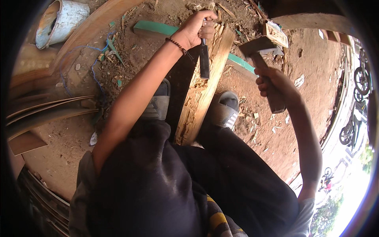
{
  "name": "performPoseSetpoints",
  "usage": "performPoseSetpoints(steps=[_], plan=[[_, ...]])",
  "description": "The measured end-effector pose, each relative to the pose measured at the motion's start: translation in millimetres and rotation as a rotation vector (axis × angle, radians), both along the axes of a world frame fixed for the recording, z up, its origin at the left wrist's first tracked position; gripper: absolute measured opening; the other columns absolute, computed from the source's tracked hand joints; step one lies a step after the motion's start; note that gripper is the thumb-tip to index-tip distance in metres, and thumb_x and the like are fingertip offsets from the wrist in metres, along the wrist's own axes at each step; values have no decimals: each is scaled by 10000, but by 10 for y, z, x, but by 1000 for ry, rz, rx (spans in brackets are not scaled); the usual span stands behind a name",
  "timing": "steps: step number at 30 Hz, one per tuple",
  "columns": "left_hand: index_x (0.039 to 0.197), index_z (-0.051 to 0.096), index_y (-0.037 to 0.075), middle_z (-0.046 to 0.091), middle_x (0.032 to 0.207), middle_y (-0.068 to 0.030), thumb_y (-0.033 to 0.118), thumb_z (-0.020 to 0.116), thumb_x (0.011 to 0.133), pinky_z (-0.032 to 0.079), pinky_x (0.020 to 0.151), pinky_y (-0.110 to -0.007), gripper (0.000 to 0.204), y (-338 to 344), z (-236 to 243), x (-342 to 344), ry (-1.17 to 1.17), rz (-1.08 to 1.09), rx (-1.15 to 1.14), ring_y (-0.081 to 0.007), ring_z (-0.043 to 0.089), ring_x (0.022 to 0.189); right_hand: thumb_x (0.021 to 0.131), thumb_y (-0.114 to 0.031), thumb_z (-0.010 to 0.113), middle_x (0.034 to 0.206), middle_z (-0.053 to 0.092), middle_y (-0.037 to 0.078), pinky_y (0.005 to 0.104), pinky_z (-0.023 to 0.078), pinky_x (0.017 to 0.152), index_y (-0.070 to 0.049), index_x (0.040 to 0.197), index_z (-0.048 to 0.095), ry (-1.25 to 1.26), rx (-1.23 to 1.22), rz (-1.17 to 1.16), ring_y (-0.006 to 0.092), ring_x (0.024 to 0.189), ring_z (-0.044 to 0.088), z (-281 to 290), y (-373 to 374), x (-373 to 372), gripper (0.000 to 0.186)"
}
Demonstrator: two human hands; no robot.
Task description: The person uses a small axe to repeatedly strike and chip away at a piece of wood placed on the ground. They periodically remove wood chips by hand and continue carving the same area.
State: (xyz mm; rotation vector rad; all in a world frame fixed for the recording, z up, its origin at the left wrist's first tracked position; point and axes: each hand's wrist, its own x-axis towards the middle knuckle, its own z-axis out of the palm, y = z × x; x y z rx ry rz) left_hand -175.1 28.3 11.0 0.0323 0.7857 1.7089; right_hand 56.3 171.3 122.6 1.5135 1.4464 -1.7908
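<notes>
Two bare hands are at work: the left hand [196, 28] at twelve o'clock wraps one dark chisel [204, 59], and the right hand [275, 83] at two o'clock grips one wooden mallet [261, 59]. One split timber plank [205, 85] runs through the centre between two grey striped sandals, one sandal [158, 103] at ten o'clock of it and the other sandal [224, 110] at four o'clock. One white bucket [60, 21] lies at ten o'clock, one green board [156, 27] at twelve, and one small carved wooden block [275, 34] at one.
</notes>
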Motion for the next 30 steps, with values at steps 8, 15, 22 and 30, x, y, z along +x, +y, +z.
performPoseSetpoints(steps=[8,15,22,30], plan=[[539,320,201,284,466,88,185,570,919,141,388,-263,455,59,188,306,422,53,-47,-45,194,385,922,-213,629,737,541,16,239,455,461,-58,1054,515,-138,-50,-54,79,529,507,-269,1,303,233],[528,480,105,468,459,23,77,616,840,250,347,-270,342,165,95,431,699,140,-57,-58,384,361,916,-188,642,714,551,16,252,464,448,-69,1014,507,-145,3,-3,80,515,519,-251,14,306,205],[541,341,198,257,486,90,186,552,949,152,397,-265,459,78,70,445,743,107,-74,-39,199,406,914,-196,657,714,551,12,257,467,446,-71,997,516,-125,-27,50,82,517,527,-200,-1,234,206],[524,438,132,402,467,58,131,621,918,217,370,-267,434,78,143,475,1212,281,111,-32,328,400,974,-237,570,725,500,-53,155,377,405,-57,1228,518,251,172,86,5,509,432,1081,123,-29,316]])
